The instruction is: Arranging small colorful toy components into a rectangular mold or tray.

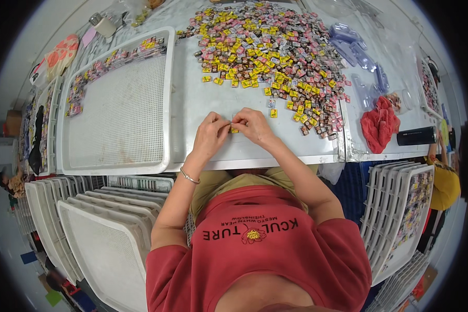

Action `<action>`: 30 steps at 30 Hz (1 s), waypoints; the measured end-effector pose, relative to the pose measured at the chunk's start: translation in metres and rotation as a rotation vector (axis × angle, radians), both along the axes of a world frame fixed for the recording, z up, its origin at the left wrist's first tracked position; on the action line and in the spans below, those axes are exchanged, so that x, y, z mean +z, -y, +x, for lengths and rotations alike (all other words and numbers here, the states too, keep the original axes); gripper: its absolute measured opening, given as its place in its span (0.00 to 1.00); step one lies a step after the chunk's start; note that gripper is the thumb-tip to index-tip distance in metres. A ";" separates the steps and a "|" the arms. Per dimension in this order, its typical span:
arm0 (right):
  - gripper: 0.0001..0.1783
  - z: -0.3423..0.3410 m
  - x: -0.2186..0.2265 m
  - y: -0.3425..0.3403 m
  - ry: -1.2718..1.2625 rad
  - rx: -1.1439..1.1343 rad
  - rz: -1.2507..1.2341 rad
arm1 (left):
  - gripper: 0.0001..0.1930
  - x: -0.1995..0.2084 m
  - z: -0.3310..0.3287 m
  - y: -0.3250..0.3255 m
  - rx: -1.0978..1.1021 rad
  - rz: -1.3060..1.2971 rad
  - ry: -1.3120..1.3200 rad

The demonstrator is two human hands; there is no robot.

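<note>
My left hand (211,133) and my right hand (254,127) meet just above the table's near edge, fingertips pinched together. Between and just under them shows a small yellow square piece (234,130); the fingers cover part of it. Anything else in the pinch is too small to make out. Beyond my hands spreads a large heap of small square pieces (265,57) in yellow, pink, brown and white. A stray yellow piece (273,113) lies off the heap, to the right of my right hand. On my left wrist sits a bracelet (190,177).
Left of my hands lies a white mesh tray (168,104) with rows of pieces along its far and left sides. Clear plastic packs (356,49), a red cloth (379,125) and a black cylinder (417,135) are at the right. White trays stand stacked (101,249) below the table.
</note>
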State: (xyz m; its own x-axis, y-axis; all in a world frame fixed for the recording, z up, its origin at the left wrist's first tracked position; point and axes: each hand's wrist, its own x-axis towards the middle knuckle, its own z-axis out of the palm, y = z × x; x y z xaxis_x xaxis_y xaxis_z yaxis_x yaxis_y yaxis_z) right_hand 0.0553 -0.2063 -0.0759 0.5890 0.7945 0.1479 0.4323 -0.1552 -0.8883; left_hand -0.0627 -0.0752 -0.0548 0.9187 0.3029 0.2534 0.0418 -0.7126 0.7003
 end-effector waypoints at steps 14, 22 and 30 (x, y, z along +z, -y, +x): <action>0.06 0.069 0.018 0.032 0.389 -0.293 -0.112 | 0.17 0.013 -0.018 0.014 -0.111 0.129 0.053; 0.10 0.189 0.032 0.072 0.479 -0.579 -0.248 | 0.08 0.016 0.008 0.016 0.011 0.107 0.161; 0.09 0.189 0.022 0.062 0.506 -0.465 -0.354 | 0.05 0.014 0.088 -0.003 -0.025 0.163 0.277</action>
